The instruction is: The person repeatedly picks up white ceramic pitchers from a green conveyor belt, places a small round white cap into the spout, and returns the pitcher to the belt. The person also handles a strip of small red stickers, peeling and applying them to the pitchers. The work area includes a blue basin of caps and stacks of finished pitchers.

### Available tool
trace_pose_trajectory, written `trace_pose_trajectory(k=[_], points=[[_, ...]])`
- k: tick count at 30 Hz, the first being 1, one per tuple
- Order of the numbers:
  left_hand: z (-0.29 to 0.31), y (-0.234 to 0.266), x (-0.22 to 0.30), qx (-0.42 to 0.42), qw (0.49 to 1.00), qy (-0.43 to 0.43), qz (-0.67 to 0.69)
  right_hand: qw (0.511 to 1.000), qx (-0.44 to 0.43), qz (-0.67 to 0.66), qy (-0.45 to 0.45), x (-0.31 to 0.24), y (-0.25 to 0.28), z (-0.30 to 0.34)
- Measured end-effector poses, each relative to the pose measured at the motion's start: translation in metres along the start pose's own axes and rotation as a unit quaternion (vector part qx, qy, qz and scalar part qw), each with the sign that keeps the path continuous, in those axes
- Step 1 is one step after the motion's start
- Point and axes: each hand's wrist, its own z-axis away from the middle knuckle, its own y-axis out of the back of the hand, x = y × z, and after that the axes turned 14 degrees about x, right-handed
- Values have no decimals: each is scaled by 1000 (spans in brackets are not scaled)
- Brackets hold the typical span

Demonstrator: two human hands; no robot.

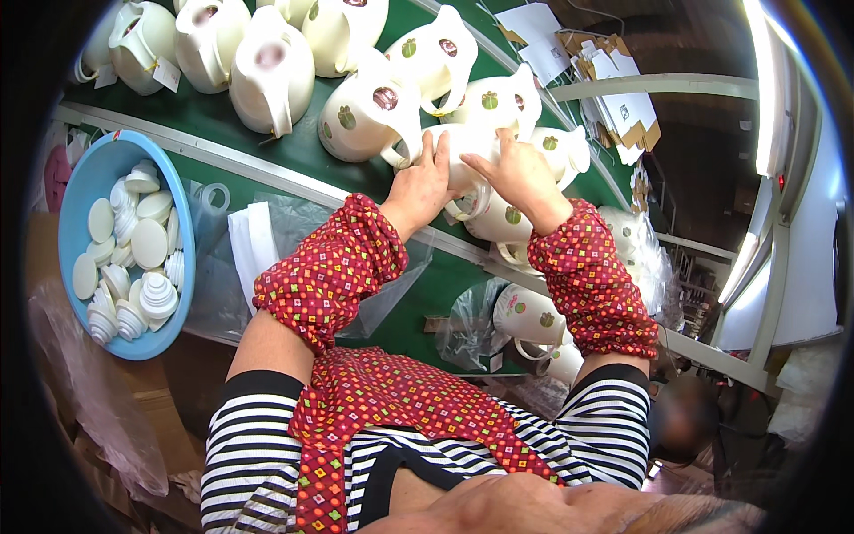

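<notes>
A pale cream jug [458,142] stands on the green bench among others of its kind. My left hand [422,189] lies against its near left side, two fingers stretched up along the wall. On the right side my right hand [523,173] grips it, thumb pointing inward across it. Both hands hide part of its body. Just left is a cream jug with a green print and a dark reddish oval [354,114], its handle close to my left fingers. Another printed jug [500,218] sits below my right hand.
Several cream jugs [273,76] fill the back left of the bench. A blue basin [67,222] of white stoppers and discs stands at left. Wrapped jugs [531,316] lie on a lower level. Cardboard pieces [614,93] and a metal frame [658,86] are at right.
</notes>
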Motion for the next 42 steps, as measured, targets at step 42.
trace_pose_trajectory(k=[42], points=[[-4,0,-6,-18,1000,4,-13,986,-104,76,106,-8,41,-14]])
